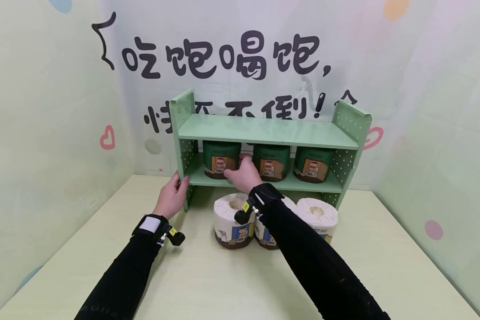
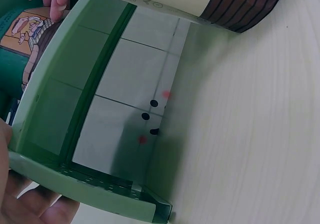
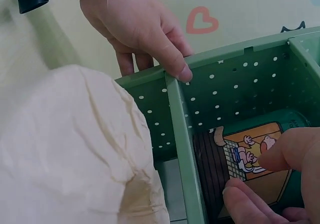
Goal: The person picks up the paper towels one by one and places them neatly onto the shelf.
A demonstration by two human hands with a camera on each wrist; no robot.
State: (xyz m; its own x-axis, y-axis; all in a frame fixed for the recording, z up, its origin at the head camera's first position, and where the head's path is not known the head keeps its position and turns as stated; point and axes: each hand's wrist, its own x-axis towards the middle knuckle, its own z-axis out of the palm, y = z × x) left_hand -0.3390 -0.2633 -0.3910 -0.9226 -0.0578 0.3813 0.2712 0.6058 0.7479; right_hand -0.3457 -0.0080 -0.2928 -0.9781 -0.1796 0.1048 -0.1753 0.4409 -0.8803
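The shelf unit is smooth and pale green, with straight boards and perforated side panels. The left hand grips its left side panel, thumb on the front edge, fingers around the outer face. The left green roll stands upright on the lower board; the right hand holds it by its right part, thumb against the printed front. The middle green roll and right green roll stand apart from it in the same row. White rolls stand on the wood-grain bench, their creased paper wrap tucked into a hollow at the top.

The upper board conceals the green rolls' tops. The right sleeve covers most of the middle white roll. The left wrist view cuts off both hands. Wrapper lettering is illegible.
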